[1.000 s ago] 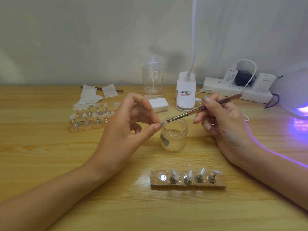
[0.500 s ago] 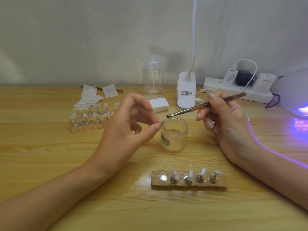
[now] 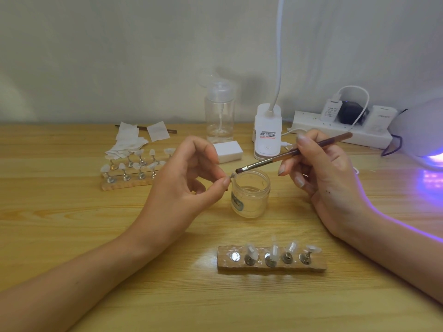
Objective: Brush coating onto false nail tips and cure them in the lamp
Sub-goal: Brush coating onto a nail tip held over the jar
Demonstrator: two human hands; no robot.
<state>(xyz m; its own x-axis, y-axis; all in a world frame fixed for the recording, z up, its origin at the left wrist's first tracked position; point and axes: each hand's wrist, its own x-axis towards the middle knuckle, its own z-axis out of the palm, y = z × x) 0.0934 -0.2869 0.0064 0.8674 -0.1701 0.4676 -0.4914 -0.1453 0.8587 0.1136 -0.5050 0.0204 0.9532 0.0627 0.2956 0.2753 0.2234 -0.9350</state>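
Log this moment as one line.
step: coating a nail tip | left hand: pinches nail tip | right hand: holds brush, bristles by nail tip | jar: open, under bristles

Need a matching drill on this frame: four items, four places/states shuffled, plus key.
1 brush
2 jar
3 lamp
4 nail tip

A glows violet, right edge
B lidless, below the bristles
C gripped by right hand
D pinched by left hand

Pairs: 1-C, 2-B, 3-A, 4-D
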